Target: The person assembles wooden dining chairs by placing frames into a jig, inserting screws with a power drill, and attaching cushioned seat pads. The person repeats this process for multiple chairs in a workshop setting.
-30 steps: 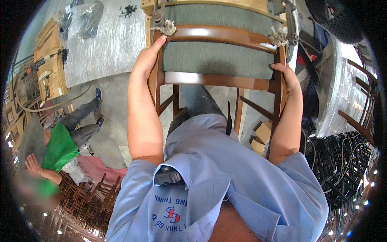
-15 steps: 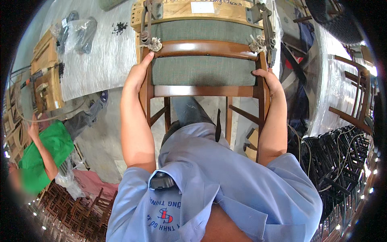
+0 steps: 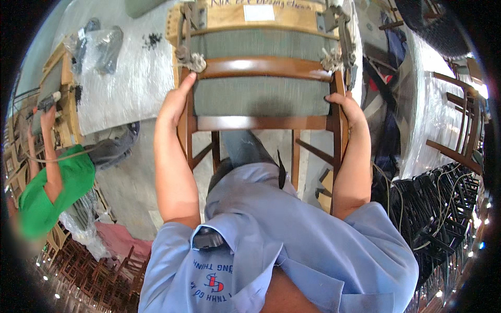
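A brown wooden chair with grey-green upholstery stands upright before me, its fabric panel [image 3: 261, 96] set between a near rail [image 3: 261, 123] and a far rail [image 3: 261, 68]. My left hand [image 3: 178, 101] is wrapped round the left upright, thumb pointing forward near the far rail. On the right upright, my right hand [image 3: 345, 107] grips with its thumb across the inner edge; its other fingers are mostly hidden. Beyond the chair is a wooden fixture [image 3: 219, 20] with metal arms. Whitish cloth wads on the left arm [image 3: 197, 63] and right arm [image 3: 332, 60] sit by the far rail's ends.
At left, a plastic-covered table [image 3: 115, 99] bears bagged parts [image 3: 107, 49] and dark screws [image 3: 152, 40]. A co-worker in a green shirt [image 3: 65, 169] holds a power drill [image 3: 50, 100]. Chair frames [image 3: 464, 117] lie on the right-hand wrapped surface; dark frames [image 3: 438, 208] are stacked below.
The chair and fixture sit slightly lower and further left in the picture, my hands still on the uprights. The co-worker's arms have reached forward, and a hand now holds the drill.
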A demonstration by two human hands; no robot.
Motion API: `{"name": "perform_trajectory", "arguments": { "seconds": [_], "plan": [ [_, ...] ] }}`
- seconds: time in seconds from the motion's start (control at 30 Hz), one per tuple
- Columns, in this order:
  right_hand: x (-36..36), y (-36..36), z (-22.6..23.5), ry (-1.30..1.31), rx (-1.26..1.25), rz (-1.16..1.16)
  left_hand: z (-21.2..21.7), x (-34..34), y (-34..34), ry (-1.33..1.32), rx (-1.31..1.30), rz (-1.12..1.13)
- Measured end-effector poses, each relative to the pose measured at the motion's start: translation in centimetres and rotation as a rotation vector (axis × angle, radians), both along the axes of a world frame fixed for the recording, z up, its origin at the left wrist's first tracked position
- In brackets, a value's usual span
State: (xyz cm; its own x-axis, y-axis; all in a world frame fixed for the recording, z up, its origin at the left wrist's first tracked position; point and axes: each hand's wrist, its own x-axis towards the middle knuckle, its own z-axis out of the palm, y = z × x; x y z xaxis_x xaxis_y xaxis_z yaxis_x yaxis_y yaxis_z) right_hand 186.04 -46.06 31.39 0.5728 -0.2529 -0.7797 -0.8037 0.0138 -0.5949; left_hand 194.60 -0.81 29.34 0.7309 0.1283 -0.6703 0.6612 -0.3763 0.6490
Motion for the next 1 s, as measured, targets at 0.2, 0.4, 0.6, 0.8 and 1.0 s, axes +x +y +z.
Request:
{"name": "perform_trajectory", "arguments": {
  "seconds": [0.2, 0.4, 0.6, 0.8, 1.0],
  "plan": [
    [-0.7, -1.9, -3.5, -0.083, -0.093, 0.047, -0.1, -0.3, -0.1, 0.027, 0.076, 0.008],
    [-0.6, -1.3, -2.6, -0.008, -0.206, 0.054, -0.5, 0.0, 0.0, 0.056, 0.046, 0.01],
    [-0.1, 0.2, 0.0, 0.006, 0.068, -0.037, 1.3, -0.6, -0.6, 0.027, -0.169, -0.009],
    [-0.7, -1.9, -2.8, -0.049, -0.146, 0.066, -0.8, -0.5, 0.2, -0.021, 0.023, -0.017],
    [-0.2, -1.9, -2.3, -0.03, -0.048, 0.111, 0.1, -0.3, -0.1, -0.041, -0.025, 0.01]
  ]
}}
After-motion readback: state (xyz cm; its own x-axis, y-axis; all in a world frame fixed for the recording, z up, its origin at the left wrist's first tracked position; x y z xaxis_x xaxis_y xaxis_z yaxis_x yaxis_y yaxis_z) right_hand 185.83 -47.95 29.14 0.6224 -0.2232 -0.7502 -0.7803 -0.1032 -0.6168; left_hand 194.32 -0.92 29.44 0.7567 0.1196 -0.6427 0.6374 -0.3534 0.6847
